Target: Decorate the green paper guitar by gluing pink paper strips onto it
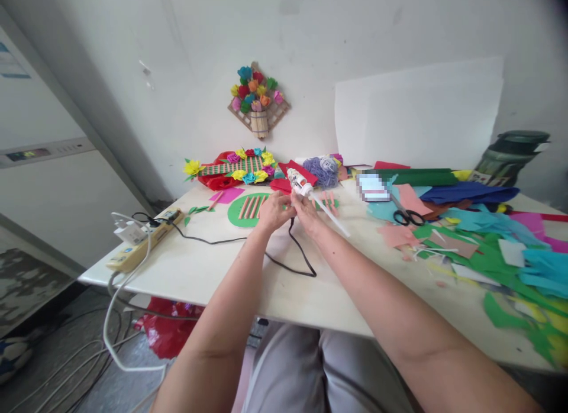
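At the middle of the table my right hand (305, 212) is closed round the handle of a white hot glue gun (300, 183). A long translucent glue stick (331, 214) juts from its back, and a black cord (304, 256) trails below. My left hand (276, 212) is beside it, fingers bent and drawn together against the right hand; what they hold, if anything, is hidden. Beneath and beyond both hands lies a green paper guitar shape (235, 210) with pink rolled-paper strips (254, 206) across it. The hands cover its middle part.
A power strip (142, 241) with a white charger sits at the left edge. On the right are a phone (374, 187), black scissors (409, 217), scattered coloured paper (483, 253) and a dark bottle (506, 155). A flowered paper guitar (235, 166) and yarn (322, 171) lie at the back.
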{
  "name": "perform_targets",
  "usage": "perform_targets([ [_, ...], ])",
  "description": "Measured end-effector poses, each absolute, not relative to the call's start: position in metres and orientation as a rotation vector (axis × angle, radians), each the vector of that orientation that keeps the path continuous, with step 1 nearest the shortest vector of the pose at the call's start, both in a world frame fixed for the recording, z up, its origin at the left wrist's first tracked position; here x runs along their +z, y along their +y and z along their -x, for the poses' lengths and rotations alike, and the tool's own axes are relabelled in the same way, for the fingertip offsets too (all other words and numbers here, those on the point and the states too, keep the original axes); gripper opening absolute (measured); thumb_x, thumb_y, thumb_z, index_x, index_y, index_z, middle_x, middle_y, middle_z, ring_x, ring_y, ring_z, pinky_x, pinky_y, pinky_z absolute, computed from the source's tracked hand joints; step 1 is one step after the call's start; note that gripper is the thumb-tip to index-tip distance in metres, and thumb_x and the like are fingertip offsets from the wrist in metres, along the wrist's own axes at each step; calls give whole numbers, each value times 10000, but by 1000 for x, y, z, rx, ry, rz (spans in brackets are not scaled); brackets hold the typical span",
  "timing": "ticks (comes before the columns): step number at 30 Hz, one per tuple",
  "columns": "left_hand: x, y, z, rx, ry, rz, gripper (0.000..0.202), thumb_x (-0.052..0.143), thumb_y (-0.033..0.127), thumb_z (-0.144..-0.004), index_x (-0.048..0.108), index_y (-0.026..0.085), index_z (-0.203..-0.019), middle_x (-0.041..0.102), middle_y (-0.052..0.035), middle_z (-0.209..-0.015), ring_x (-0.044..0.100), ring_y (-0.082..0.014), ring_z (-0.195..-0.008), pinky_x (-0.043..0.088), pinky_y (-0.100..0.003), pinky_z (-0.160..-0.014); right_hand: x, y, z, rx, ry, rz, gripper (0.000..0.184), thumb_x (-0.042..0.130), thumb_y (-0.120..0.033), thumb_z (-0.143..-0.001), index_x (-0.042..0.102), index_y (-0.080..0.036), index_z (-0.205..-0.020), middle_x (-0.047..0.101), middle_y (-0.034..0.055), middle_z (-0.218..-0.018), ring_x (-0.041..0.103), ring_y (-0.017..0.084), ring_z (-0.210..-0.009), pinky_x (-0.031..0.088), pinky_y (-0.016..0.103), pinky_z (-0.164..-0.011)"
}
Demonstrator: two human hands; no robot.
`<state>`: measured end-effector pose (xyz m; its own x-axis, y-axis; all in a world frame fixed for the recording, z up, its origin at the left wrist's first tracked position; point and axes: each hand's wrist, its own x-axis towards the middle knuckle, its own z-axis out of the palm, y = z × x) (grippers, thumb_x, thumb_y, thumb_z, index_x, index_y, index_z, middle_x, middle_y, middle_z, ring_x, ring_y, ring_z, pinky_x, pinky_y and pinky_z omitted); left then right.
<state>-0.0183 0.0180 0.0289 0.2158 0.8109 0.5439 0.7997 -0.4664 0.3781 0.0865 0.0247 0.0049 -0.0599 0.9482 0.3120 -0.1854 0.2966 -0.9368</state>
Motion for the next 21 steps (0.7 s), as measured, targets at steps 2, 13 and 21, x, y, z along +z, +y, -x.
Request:
perform_targets([
  [2, 32, 18, 22, 1094, 1623, -2439, 193, 519, 291, -711, 662, 163, -712, 574, -26, -753, 510, -134, -696, 377, -238, -623, 8, 22, -88, 1107, -1316, 834, 552, 435, -519, -807, 456, -170, -1235, 595, 83, -1087, 551, 188, -990, 419, 347, -885],
  [13, 52, 32, 109, 1131, 2046, -2083, 343, 468, 444, -716, 625, 142, -677, 537, -5, -582, 494, -124, -594, 303, -218, -523, 5, 18, -80, 1142, -1419, 805, 835, 524, -543, -744, 180, -176, -1410, 543, 119, -1204, 535, 196, -1060, 363, 365, -956],
  [21, 41, 47, 205, 946, 2482, -1829, 375, 469, 488, -708, 652, 167, -775, 642, -88, -833, 572, -225, -797, 380, -266, -620, -6, 20, -76, 1159, -1315, 918, 841, 564, -541, -716, 217, -190, -1398, 527, 136, -1221, 514, 196, -1111, 330, 361, -986],
])
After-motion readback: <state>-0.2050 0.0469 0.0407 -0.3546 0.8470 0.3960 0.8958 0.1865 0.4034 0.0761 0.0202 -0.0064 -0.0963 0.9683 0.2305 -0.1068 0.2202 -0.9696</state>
